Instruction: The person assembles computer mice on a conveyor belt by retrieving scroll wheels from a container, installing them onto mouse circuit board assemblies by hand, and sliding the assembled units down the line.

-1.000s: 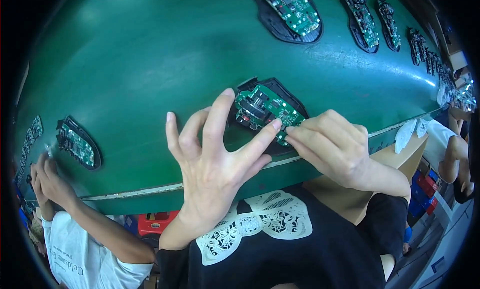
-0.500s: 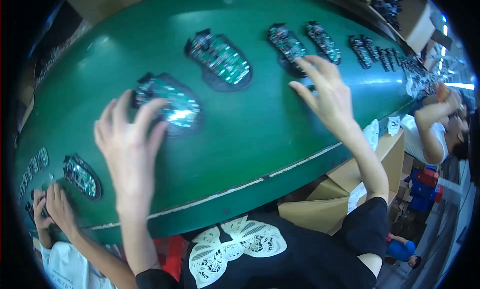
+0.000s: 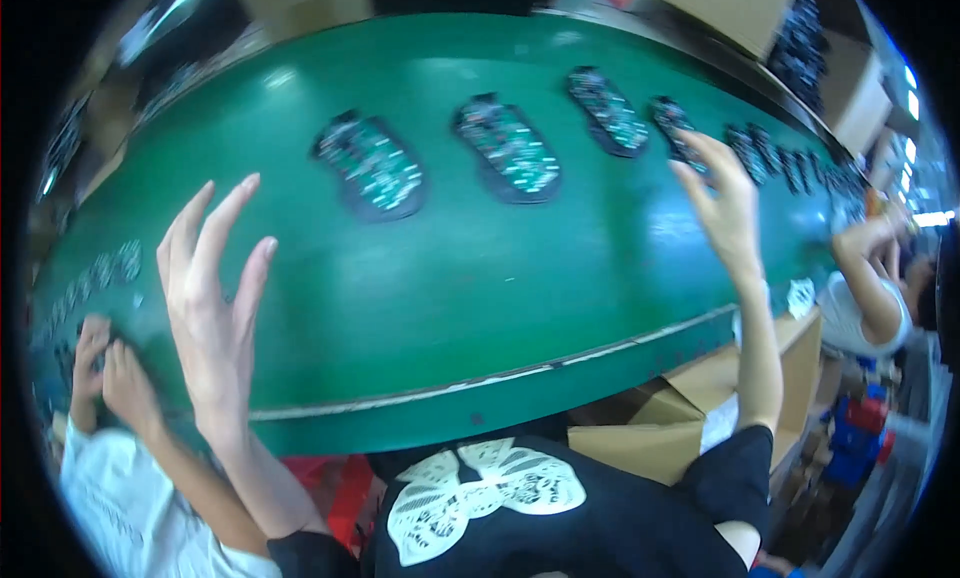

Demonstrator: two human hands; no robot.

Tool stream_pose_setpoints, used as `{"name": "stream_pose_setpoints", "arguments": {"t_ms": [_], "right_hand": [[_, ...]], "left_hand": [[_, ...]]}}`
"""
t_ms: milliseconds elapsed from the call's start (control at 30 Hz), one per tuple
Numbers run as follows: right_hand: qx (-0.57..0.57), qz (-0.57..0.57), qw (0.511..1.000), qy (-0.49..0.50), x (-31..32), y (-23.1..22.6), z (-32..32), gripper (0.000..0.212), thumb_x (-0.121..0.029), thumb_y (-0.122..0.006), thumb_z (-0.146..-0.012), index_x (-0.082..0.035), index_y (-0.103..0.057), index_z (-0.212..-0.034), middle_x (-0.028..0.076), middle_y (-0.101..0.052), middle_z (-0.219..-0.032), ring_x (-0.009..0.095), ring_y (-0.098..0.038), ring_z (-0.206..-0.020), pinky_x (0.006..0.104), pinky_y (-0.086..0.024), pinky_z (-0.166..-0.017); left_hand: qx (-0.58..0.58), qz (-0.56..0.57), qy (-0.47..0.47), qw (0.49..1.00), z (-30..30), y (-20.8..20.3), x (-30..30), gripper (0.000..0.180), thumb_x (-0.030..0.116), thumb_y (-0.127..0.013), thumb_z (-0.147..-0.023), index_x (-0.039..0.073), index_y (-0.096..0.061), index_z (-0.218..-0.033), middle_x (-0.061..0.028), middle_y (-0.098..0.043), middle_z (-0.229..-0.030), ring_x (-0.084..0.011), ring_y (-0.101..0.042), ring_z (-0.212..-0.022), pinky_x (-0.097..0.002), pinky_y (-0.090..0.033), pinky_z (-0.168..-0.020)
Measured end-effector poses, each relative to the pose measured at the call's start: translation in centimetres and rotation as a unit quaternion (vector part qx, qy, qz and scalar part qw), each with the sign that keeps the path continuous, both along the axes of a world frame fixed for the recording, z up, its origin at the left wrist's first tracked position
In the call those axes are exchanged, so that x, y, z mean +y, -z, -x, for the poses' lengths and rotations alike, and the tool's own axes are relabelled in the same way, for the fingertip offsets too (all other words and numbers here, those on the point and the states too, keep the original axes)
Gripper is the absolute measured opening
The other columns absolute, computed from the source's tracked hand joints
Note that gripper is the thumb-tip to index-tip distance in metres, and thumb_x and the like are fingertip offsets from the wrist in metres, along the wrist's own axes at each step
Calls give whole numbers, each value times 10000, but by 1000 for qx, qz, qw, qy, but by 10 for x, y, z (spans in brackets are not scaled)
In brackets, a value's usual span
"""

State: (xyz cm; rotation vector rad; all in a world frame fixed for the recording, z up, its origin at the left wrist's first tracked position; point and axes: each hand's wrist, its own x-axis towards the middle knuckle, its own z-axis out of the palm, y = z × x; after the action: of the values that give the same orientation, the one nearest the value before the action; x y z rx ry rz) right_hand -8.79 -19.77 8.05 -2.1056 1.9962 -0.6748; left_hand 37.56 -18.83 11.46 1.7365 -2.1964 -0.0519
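Note:
Mouse-shaped black bases with green circuit boards lie in a row along the green work surface (image 3: 450, 308). My left hand (image 3: 208, 303) is raised at the left, fingers stretched and thumb apart, holding nothing. To its right, with a gap between, lies the nearest circuit-board base (image 3: 370, 168). A second base (image 3: 508, 150) and a third base (image 3: 608, 113) continue the row. My right hand (image 3: 728, 203) has its thumb and fingers apart beside a fourth base (image 3: 668, 113), partly covering it; whether a fingertip touches it is unclear.
At the lower left, a co-worker's hands (image 3: 115, 373) handle a small dark part beside several boards (image 3: 95, 283). Another person's arm (image 3: 870, 253) is at the far right. An open cardboard box (image 3: 640, 448) stands against the near edge, and more boxes line the far side.
My left hand has come away from the circuit-board base it was over, its fingers spreading. My right hand has moved right, from the third base to the fourth. The view has shifted.

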Motion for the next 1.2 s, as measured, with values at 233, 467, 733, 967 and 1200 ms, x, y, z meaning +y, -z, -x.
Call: {"name": "stream_pose_setpoints", "arguments": {"t_ms": [233, 467, 733, 967, 1200], "right_hand": [[-124, -107, 985, -46, 32, -22, -45, 296, -83, -666, -962, -60, -690, -1256, 94, -695, -1186, 185, -670, -1052, 311, -539, -824], [4, 52, 955, -293, 5, -34, -147, 218, -40, -738, -860, -49, -723, -1077, 104, -702, -1056, 292, -675, -961, 375, -558, -814], [58, 154, 940, -300, -71, -65, -176, 141, -115, -719, -890, -50, -736, -1014, 84, -711, -1017, 279, -666, -964, 386, -548, -811], [172, 223, 943, -178, -248, -42, -150, 217, -171, -671, -886, -41, -769, -1029, 128, -738, -1026, 334, -669, -1006, 429, -538, -906], [111, -36, 988, -104, -352, 2, -158, 365, -303, -731, -855, -66, -748, -1133, 247, -726, -1059, 407, -691, -1039, 469, -558, -922]], "left_hand": [[-12, 35, -184, 982, -48, 39, 59, 592, 219, -726, -916, 170, -513, -1466, -328, -466, -1431, -472, -481, -1310, -482, -414, -1089], [-14, -44, -165, 985, -56, 51, 88, 581, 241, -782, -853, 162, -595, -1398, -332, -487, -1408, -483, -468, -1309, -507, -428, -1082], [17, -43, -70, 996, 13, 47, 85, 629, 215, -837, -763, 175, -626, -1354, -253, -516, -1285, -409, -517, -1181, -486, -440, -1025], [48, -100, 15, 994, 42, 23, 90, 649, 319, -816, -789, 199, -604, -1390, -161, -554, -1231, -348, -527, -1165, -587, -349, -1089], [139, -74, -19, 987, 16, 37, 71, 567, 225, -815, -814, 195, -640, -1352, -95, -597, -1258, -292, -563, -1184, -608, -333, -1093]]}}
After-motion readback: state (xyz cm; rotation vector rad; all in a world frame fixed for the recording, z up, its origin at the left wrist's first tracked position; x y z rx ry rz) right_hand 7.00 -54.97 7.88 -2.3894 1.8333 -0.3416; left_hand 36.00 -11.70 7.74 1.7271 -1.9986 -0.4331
